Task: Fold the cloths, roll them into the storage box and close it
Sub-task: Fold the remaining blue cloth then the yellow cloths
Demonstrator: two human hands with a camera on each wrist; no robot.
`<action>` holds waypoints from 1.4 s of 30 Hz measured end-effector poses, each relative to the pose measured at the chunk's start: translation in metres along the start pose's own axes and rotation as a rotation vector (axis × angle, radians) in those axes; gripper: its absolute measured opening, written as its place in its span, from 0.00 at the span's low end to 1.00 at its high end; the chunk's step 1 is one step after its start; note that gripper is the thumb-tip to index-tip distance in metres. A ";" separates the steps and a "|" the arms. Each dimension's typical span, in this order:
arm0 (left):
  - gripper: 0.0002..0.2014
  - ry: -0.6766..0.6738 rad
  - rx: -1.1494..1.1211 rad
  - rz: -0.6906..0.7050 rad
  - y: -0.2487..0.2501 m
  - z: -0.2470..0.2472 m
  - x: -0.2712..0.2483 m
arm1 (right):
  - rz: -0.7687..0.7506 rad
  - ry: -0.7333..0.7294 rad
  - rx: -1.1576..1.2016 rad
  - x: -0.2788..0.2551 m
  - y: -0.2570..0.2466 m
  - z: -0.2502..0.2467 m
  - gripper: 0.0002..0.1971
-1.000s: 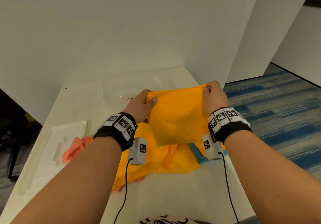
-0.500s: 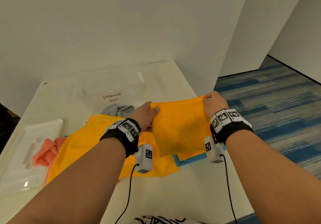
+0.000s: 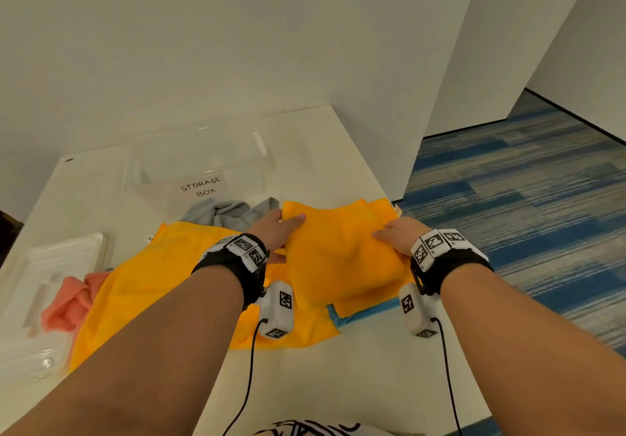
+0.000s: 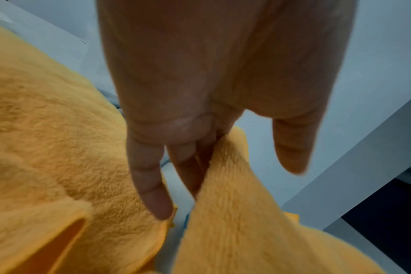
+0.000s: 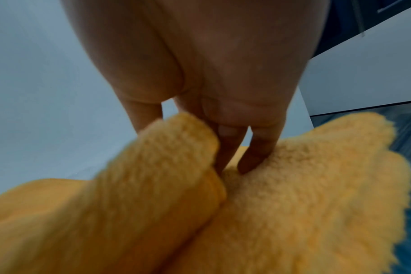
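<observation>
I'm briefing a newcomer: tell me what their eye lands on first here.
The folded orange cloth at table centre, held at its far edge by the left hand and right hand. Behind it stands the clear storage box with its handwritten label, empty and open; a pink cloth lies crumpled at the left.

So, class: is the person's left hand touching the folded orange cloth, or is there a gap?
Touching. The left wrist view shows the left hand with its fingers against the folded orange cloth; the head view shows its thumb lying on the cloth's top corner.
</observation>
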State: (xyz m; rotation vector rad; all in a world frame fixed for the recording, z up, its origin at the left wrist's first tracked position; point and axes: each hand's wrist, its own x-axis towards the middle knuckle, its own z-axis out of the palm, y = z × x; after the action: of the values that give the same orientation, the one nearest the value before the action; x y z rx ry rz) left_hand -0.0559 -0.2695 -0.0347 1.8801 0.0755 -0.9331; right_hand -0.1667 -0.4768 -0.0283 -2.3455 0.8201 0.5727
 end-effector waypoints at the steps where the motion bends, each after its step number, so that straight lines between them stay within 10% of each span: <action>1: 0.24 -0.024 0.031 -0.033 -0.002 0.000 0.000 | -0.012 0.007 0.042 0.002 0.002 0.001 0.24; 13: 0.31 -0.144 0.059 -0.016 -0.003 0.013 -0.006 | -0.070 0.239 0.292 0.013 0.017 -0.002 0.18; 34: 0.43 -0.134 0.223 -0.087 -0.010 0.042 -0.019 | 0.277 0.172 -0.147 0.004 0.039 -0.004 0.18; 42: 0.39 -0.084 0.281 -0.101 -0.014 0.014 -0.023 | 0.270 0.434 0.016 0.000 0.021 0.000 0.19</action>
State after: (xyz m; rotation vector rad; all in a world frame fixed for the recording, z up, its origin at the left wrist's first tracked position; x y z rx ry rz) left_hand -0.0862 -0.2660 -0.0339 2.1065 -0.0124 -1.1386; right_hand -0.1806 -0.4898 -0.0363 -2.3951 1.3436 0.1557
